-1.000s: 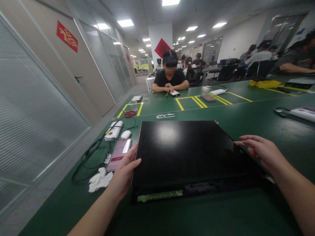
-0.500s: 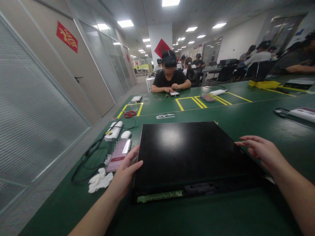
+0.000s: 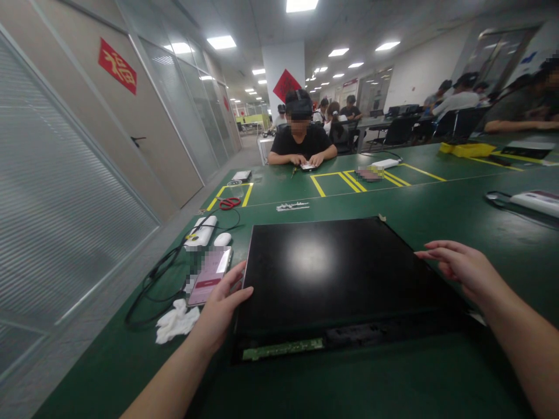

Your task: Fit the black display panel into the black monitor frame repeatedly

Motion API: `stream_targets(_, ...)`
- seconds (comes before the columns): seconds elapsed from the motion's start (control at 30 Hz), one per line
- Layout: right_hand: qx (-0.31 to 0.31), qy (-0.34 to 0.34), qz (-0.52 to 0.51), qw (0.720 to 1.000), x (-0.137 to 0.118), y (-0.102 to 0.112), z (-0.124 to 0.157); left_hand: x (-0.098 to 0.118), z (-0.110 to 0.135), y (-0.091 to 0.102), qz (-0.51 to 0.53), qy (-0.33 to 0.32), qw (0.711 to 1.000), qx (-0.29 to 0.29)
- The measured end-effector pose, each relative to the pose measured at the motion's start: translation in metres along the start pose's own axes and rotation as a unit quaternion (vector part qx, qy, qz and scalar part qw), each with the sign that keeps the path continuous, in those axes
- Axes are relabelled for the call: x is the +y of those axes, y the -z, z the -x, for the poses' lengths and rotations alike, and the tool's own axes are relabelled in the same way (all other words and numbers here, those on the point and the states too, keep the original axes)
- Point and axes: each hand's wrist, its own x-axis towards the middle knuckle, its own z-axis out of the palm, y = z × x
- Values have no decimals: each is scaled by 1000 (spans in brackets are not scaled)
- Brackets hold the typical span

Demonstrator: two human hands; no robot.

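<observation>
A black LCD display panel (image 3: pixel 332 279) lies in front of me, with a bright ceiling-light reflection on its glossy face. Along its near edge runs a narrow green circuit board (image 3: pixel 283 349). My left hand (image 3: pixel 225 302) is closed on the panel's left edge, thumb over the top face and fingers at the side. On the opposite side, my right hand (image 3: pixel 458 265) has its fingers curled at the right edge, fingertips touching it; its thumb is hidden. A small pale tab (image 3: pixel 382 219) sticks out at the far right corner.
Left of the panel are a phone (image 3: pixel 209 276), crumpled white tissue (image 3: pixel 177 322), a white mouse-like object (image 3: pixel 222 240), a white power bank (image 3: pixel 201 231), black cable and red-handled scissors (image 3: pixel 230 203). A co-worker (image 3: pixel 301 137) sits across the green table (image 3: pixel 414 203).
The panel's far left corner has dropped slightly, and the light reflection has slid down and right on it. Both my hands stay at its edges. The co-worker's hands shifted a little.
</observation>
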Motion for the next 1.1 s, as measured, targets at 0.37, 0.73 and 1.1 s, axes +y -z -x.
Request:
stream_targets(0.37,-1,-17,2,1000,-3,0,3,4,2,-3,32,11,999,8)
stream_targets(0.73,-7,-18,10,1000,-9,-3,9,3,0,-3,55,33,998,24)
stream_targets(1.1,-12,-15,23,1000,-7,-2,8,3,2,-2,49,41,998,24)
